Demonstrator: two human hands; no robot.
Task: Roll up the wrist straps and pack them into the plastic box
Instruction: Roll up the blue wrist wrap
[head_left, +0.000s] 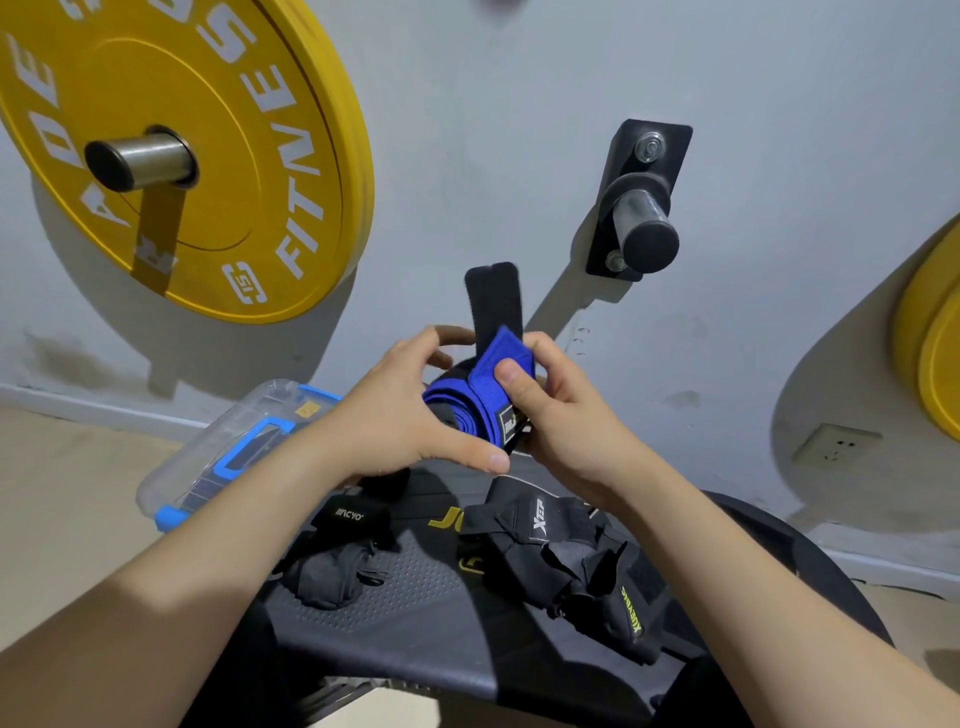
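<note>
One blue wrist strap, mostly coiled into a roll, is being held in the air between two hands. It is being gripped from the left by the left hand, whose fingers are being curled over the top of the roll while the thumb is being pressed under it. From the right it is being pinched by the right hand, the thumb being laid flat on the outer blue layer. One black fastening tab, the strap's free end, is being left sticking up above both hands.

Below the grip, two heaps of black straps are being left on one dark bench: a smaller heap under the left forearm and a larger heap under the right wrist. How many straps each heap holds cannot be told.

One clear plastic box with blue fittings is being partly hidden behind the left forearm, well apart from the roll.

On the wall, one yellow weight plate is being carried on a peg, and one bare peg is being shown beside it.
</note>
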